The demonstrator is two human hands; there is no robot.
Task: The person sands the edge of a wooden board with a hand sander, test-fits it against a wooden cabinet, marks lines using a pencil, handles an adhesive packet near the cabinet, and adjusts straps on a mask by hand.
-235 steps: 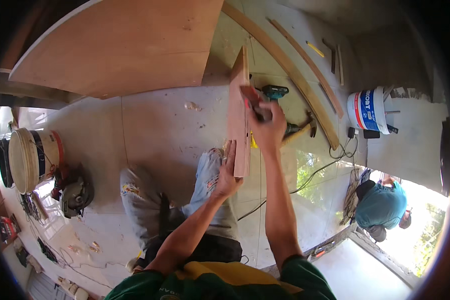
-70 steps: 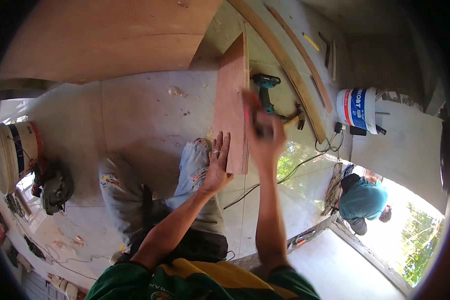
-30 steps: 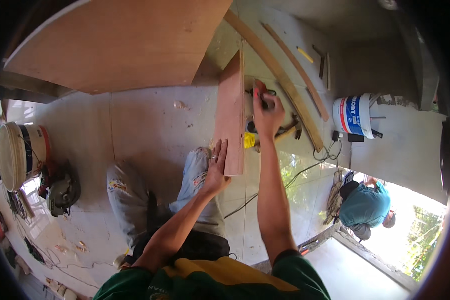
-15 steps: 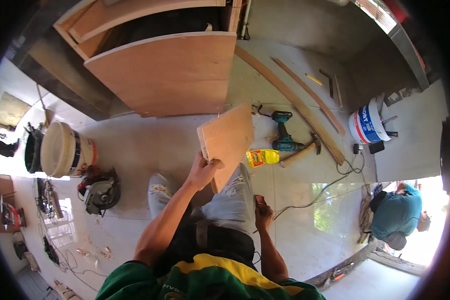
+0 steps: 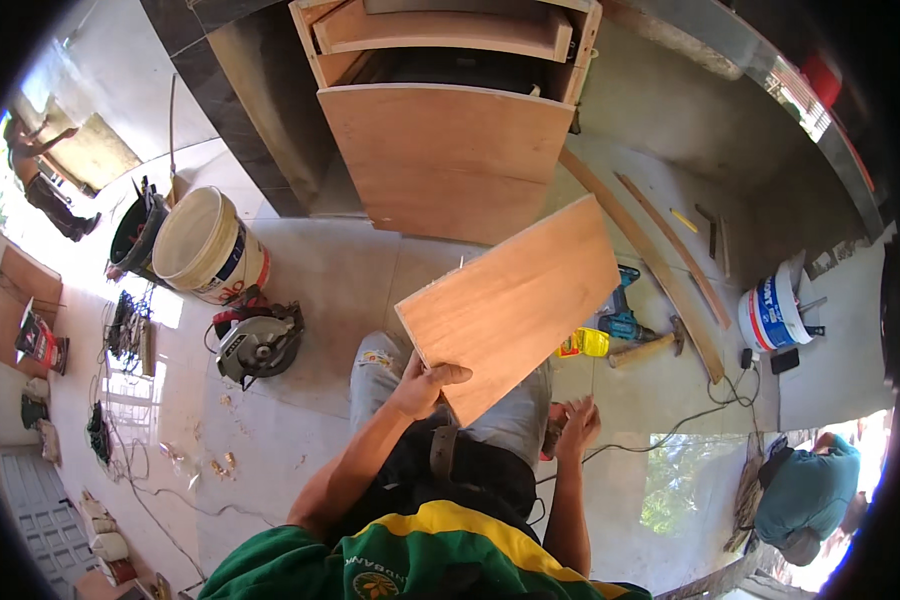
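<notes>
Plywood panel point(image 5: 520, 300), one, rectangular: tilted above the lap, its near-left edge grasped in the left hand point(image 5: 418, 390), thumb across the upper face, the bulk extending beyond the fingers. Right hand point(image 5: 576, 428): apart from panel, beside dark-and-red tool point(image 5: 551, 430); finger grip, cannot tell.

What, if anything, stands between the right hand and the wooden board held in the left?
Across this view, a dark tool with a red part and the right thigh lie between the right hand and the wooden board. Nothing visible blocks a path over them, though depth is hard to judge.
</notes>
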